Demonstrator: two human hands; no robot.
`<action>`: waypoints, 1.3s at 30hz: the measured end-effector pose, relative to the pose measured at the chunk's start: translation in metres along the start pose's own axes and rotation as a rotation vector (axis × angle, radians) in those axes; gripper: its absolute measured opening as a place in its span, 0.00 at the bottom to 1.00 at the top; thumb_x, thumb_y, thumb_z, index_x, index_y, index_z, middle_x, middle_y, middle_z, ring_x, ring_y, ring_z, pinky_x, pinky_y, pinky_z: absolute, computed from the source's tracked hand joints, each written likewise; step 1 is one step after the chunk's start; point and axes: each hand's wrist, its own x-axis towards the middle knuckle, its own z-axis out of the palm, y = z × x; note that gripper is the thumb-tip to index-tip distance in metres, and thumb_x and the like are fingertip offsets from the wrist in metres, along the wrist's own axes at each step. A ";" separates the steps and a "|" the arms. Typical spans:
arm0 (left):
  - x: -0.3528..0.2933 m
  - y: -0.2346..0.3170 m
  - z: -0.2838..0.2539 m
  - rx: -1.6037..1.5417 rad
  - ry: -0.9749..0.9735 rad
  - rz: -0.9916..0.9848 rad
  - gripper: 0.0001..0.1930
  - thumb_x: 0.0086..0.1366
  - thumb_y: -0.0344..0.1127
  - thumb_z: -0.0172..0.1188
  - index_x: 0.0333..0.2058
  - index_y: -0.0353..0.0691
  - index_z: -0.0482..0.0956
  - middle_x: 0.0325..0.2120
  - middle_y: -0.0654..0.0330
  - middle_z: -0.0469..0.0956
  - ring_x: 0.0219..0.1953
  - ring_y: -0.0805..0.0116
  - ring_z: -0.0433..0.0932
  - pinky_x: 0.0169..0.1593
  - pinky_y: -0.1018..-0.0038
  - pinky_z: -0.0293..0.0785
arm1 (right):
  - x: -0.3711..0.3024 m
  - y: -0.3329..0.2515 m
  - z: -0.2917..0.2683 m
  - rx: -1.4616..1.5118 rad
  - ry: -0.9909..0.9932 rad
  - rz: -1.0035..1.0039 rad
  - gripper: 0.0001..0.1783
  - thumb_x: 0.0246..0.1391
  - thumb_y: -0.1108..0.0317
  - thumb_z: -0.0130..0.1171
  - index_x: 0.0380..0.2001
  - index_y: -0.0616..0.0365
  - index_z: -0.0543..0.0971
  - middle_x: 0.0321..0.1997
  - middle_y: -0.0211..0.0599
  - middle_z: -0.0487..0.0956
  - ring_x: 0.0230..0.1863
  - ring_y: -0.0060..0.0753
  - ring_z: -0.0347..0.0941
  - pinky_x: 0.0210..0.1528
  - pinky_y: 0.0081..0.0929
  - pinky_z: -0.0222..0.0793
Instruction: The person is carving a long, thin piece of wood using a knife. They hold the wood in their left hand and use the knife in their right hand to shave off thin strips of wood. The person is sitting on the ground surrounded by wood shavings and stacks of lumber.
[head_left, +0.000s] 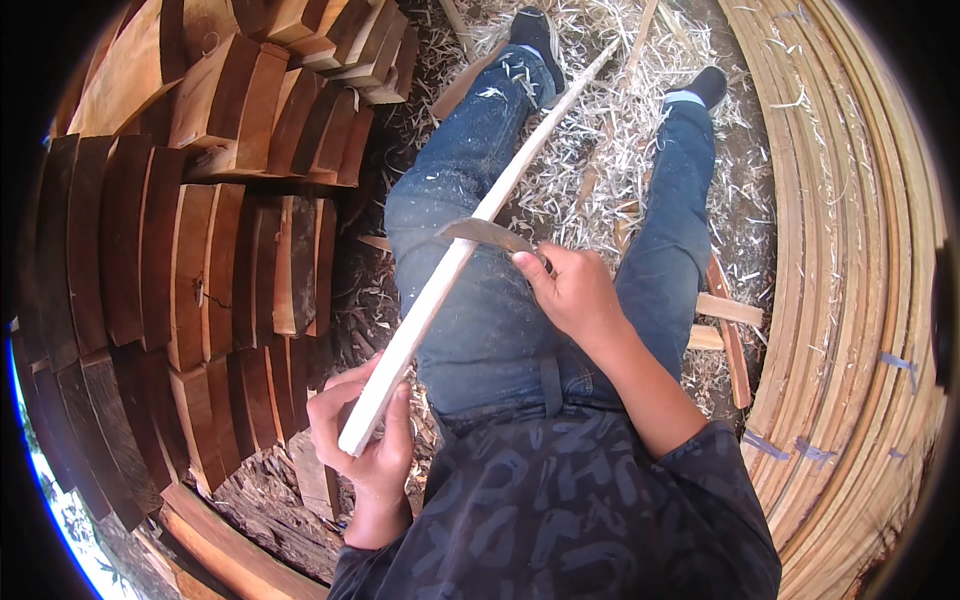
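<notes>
A long pale wooden stick (428, 293) runs slantwise from my lap up between my legs, its far end thin and near the shavings. My left hand (362, 428) grips its thick near end from below, thumb on one side and fingers on the other. In my right hand (578, 290) is a knife with a curved blade (487, 234); the fist hides its handle. The blade lies across the stick above my left thigh and touches its upper face. The stick's surface looks freshly cut and bare of bark.
Stacked wooden blocks (235, 100) rise close on my left. Long bundled strips of wood (820, 250), bound with bluish ties, line my right. Pale curled shavings (590, 170) cover the ground around my outstretched legs. Short wooden pieces (728, 308) lie by my right thigh.
</notes>
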 end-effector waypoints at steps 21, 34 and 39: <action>0.005 0.011 0.004 0.047 -0.001 0.053 0.17 0.53 0.24 0.65 0.35 0.32 0.64 0.31 0.40 0.77 0.35 0.59 0.79 0.40 0.72 0.75 | -0.016 0.005 -0.015 -0.008 0.014 0.061 0.30 0.58 0.46 0.51 0.17 0.63 0.77 0.12 0.52 0.71 0.18 0.54 0.72 0.22 0.42 0.66; -0.005 0.016 0.010 0.068 0.010 0.131 0.15 0.55 0.24 0.63 0.35 0.35 0.64 0.30 0.45 0.76 0.29 0.71 0.75 0.34 0.81 0.71 | -0.014 0.012 -0.023 -0.122 0.055 0.053 0.30 0.58 0.48 0.52 0.13 0.62 0.72 0.11 0.50 0.70 0.17 0.53 0.71 0.20 0.40 0.65; 0.003 0.016 0.013 0.050 0.014 0.099 0.15 0.54 0.24 0.63 0.35 0.35 0.64 0.30 0.45 0.76 0.30 0.70 0.75 0.34 0.80 0.71 | -0.015 0.005 -0.018 -0.033 0.097 0.106 0.29 0.57 0.47 0.53 0.14 0.61 0.73 0.12 0.51 0.71 0.17 0.54 0.72 0.20 0.42 0.66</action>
